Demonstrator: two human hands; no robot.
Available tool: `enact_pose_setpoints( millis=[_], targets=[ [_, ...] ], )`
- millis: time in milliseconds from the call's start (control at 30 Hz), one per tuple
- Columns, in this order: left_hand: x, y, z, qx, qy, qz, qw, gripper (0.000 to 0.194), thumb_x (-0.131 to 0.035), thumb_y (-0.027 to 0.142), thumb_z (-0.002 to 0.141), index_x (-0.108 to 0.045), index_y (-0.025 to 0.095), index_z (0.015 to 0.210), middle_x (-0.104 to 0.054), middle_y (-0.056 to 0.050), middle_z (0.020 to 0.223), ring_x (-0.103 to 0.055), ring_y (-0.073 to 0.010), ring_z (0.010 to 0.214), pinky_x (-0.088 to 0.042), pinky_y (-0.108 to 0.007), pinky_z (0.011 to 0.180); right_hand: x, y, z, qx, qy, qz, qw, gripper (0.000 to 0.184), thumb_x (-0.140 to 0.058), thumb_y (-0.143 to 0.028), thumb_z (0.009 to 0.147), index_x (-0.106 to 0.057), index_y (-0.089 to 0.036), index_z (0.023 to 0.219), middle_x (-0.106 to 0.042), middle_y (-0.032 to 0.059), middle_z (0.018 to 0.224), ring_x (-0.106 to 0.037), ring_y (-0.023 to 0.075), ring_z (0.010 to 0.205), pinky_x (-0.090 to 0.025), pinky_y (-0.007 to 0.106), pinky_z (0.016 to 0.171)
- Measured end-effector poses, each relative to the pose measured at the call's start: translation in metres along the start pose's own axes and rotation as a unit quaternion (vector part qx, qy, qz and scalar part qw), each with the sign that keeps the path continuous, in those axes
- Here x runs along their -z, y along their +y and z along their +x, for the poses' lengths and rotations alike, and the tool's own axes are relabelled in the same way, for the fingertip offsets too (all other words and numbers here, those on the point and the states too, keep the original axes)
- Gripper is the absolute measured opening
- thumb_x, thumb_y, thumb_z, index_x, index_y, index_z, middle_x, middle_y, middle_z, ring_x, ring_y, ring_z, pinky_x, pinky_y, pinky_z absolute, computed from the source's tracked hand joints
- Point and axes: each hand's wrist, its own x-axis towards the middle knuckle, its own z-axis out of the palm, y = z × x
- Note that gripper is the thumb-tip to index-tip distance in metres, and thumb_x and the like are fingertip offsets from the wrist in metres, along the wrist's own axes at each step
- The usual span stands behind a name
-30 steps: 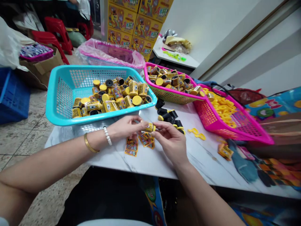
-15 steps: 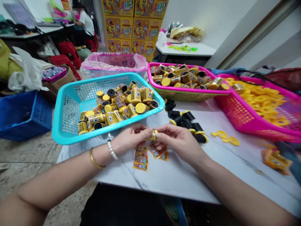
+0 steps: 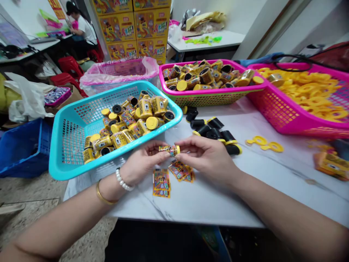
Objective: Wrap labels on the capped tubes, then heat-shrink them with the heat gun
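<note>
Both hands pinch one small labelled tube with a yellow cap (image 3: 170, 149) above the white marble table (image 3: 207, 196). My left hand (image 3: 143, 163) grips its left end; my right hand (image 3: 207, 156) grips the capped right end. Loose printed stickers (image 3: 170, 174) lie on the table just under the hands. A turquoise basket (image 3: 71, 134) with several yellow labelled tubes stands right behind my left hand. Bare black tubes with yellow caps (image 3: 214, 131) lie behind my right hand.
A pink-rimmed basket of tubes (image 3: 209, 96) and a pink basket of yellow rings (image 3: 286, 112) stand at the back right. Two yellow rings (image 3: 263, 143) lie loose. A blue crate (image 3: 24, 149) is on the floor left. A person sits far back left by stacked yellow cartons (image 3: 133, 27).
The view has swung left and up across the frames. Both hands kept hold of the small tube, which now lies level between the fingertips with more of its label showing.
</note>
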Motion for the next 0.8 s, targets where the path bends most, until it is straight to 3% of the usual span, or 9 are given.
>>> enact_pose_setpoints(
  millis=[100,167,233,333,467,567,667,800],
  targets=[
    [-0.002,0.003,-0.006,-0.09,0.025,0.104,0.99,0.033,-0.075,0.029,0.078,-0.067,0.015,0.107,-0.069,-0.007,0.099,-0.061,-0.015,0.086,-0.049,-0.029,0.081,-0.006,0.0,-0.002,-0.146,-0.046,0.104,0.983,0.034,-0.087,-0.036,0.063,-0.072,-0.016,0.086,-0.076,0.006,0.067,-0.073,0.0191,0.057,-0.063,0.027,0.054],
    [-0.003,0.007,-0.009,-0.125,0.026,0.152,0.98,0.032,-0.074,0.029,0.08,-0.067,0.016,0.109,-0.069,-0.006,0.098,-0.061,-0.0145,0.084,-0.049,-0.029,0.08,-0.007,-0.002,-0.001,-0.184,-0.073,0.144,0.969,0.04,-0.087,-0.04,0.063,-0.073,-0.015,0.091,-0.075,0.0062,0.063,-0.072,0.0189,0.052,-0.061,0.026,0.05],
    [-0.004,0.01,-0.009,-0.11,0.008,0.142,0.984,0.032,-0.072,0.035,0.082,-0.066,0.015,0.105,-0.068,-0.004,0.087,-0.059,-0.0124,0.073,-0.048,-0.027,0.07,-0.003,-0.005,0.002,-0.164,-0.09,0.148,0.971,0.046,-0.084,-0.044,0.067,-0.073,-0.017,0.103,-0.074,0.0041,0.06,-0.07,0.0171,0.048,-0.059,0.024,0.047],
    [-0.006,0.008,-0.007,-0.027,-0.03,0.073,0.997,0.041,-0.068,0.053,0.083,-0.062,0.014,0.096,-0.06,0.0,0.067,-0.054,-0.0101,0.056,-0.043,-0.024,0.055,0.008,-0.011,0.008,-0.106,-0.121,0.116,0.98,0.043,-0.078,-0.045,0.075,-0.074,-0.02,0.11,-0.073,0.0003,0.059,-0.069,0.0145,0.046,-0.059,0.023,0.048],
    [-0.006,0.002,-0.003,0.034,-0.038,-0.004,0.999,0.054,-0.066,0.067,0.078,-0.059,0.013,0.084,-0.056,0.001,0.059,-0.051,-0.0079,0.047,-0.037,-0.021,0.047,0.014,-0.014,0.009,-0.076,-0.155,0.099,0.98,0.043,-0.084,-0.032,0.07,-0.075,-0.023,0.111,-0.078,0.001,0.079,-0.073,0.0149,0.059,-0.063,0.026,0.058],
    [-0.004,0.003,-0.002,0.043,-0.054,-0.041,0.997,0.056,-0.069,0.068,0.075,-0.059,0.013,0.086,-0.058,0.001,0.06,-0.052,-0.0073,0.048,-0.038,-0.02,0.046,0.009,-0.012,0.005,-0.046,-0.124,0.102,0.986,0.033,-0.086,-0.031,0.067,-0.079,-0.023,0.099,-0.077,0.0004,0.075,-0.073,0.0149,0.061,-0.064,0.027,0.061],
    [-0.003,0.005,-0.002,0.063,-0.09,-0.092,0.99,0.056,-0.076,0.063,0.07,-0.058,0.015,0.091,-0.062,0.002,0.064,-0.054,-0.0071,0.046,-0.039,-0.019,0.043,0.003,-0.01,0.0,-0.03,-0.083,0.109,0.99,0.024,-0.087,-0.036,0.065,-0.08,-0.023,0.083,-0.075,0.0007,0.067,-0.071,0.0164,0.054,-0.063,0.028,0.053],
    [-0.002,0.001,-0.001,0.11,-0.086,-0.091,0.986,0.052,-0.073,0.064,0.073,-0.052,0.017,0.079,-0.059,0.005,0.053,-0.043,-0.0042,0.032,-0.029,-0.017,0.032,0.002,-0.007,-0.001,0.003,-0.064,0.077,0.995,0.02,-0.086,-0.036,0.068,-0.078,-0.022,0.079,-0.072,0.0,0.062,-0.069,0.0152,0.051,-0.061,0.026,0.05]
  ],
)
